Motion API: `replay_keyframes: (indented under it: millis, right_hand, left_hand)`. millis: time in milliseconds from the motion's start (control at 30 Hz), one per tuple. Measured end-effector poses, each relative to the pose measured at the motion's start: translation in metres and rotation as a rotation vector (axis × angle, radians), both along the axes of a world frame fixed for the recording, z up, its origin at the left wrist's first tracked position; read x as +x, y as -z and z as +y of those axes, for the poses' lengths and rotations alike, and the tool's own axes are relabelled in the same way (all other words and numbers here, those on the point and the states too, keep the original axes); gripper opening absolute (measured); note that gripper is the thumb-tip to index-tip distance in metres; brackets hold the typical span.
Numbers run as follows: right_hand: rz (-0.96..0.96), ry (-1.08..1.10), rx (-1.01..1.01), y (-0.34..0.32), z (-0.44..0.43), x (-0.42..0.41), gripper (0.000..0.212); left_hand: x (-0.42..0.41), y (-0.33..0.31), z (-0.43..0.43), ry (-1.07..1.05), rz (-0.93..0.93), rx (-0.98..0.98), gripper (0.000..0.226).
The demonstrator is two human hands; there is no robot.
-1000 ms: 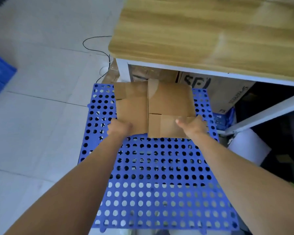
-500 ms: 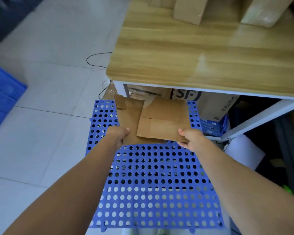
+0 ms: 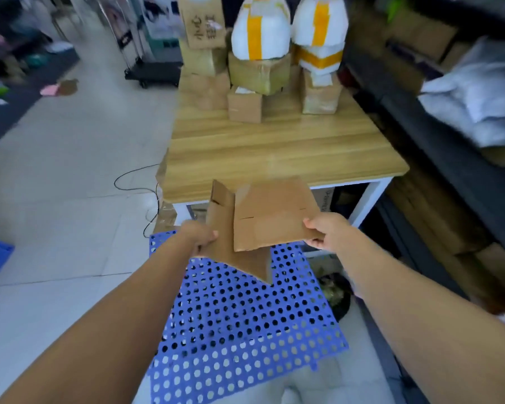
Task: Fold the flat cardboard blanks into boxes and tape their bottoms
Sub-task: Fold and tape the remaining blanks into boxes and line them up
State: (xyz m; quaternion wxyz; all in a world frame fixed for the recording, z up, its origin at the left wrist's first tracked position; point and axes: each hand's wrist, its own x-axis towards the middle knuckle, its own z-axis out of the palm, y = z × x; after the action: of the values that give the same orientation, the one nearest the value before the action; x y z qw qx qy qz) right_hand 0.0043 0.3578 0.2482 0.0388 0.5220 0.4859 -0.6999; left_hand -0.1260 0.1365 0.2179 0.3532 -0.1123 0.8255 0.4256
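Head camera looks down over a wooden table (image 3: 274,150) with white legs, standing far of the hands. At its far edge sit stacked cardboard parcels (image 3: 245,106) and two white wrapped bundles (image 3: 260,27) banded with yellow tape. Below and near lies a blue perforated plastic mat (image 3: 239,325) on the pale tiled floor (image 3: 56,185), and a thin black cable (image 3: 134,182) loops on the tiles to the left of the table. More cartons are tucked under the tabletop. Dark shelving (image 3: 449,141) with pale bagged goods runs along the right side; the far left of the room is blurred.

Two flat cardboard blanks (image 3: 268,217) are held in the air above the far end of the mat, just in front of the table's near edge. They are plain brown, with cut slots marking the flaps. The right-hand one lies uppermost and is tilted, overlapping the left-hand one, whose near corner points down toward the mat and whose far flap bends upward.

Both bare forearms reach forward from the near corners. The left hand (image 3: 200,236) pinches the left edge of the lower blank, thumb on top. The right hand (image 3: 330,230) grips the right near corner of the upper blank, fingers curled around the edge.
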Motion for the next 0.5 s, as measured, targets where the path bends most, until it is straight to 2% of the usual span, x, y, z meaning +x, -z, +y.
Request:
replay_keyframes:
  millis: [67, 167, 267, 500]
  right_hand:
    - [0.053, 0.089, 0.043, -0.029, 0.003, 0.023, 0.034]
    - [0.142, 0.237, 0.163, -0.066, 0.006, 0.064, 0.029]
    - [0.196, 0.395, 0.294, -0.098, 0.011, 0.116, 0.033]
    - [0.244, 0.733, 0.472, -0.161, 0.012, 0.284, 0.015]
  left_hand:
    - [0.002, -0.025, 0.012, 0.072, 0.039, 0.059, 0.044]
    - [0.015, -0.065, 0.038, 0.189, 0.103, 0.158, 0.042]
    - [0.038, -0.094, 0.073, 0.298, 0.145, 0.264, 0.042]
    - [0.176, -0.152, 0.165, 0.697, 0.051, 0.483, 0.038]
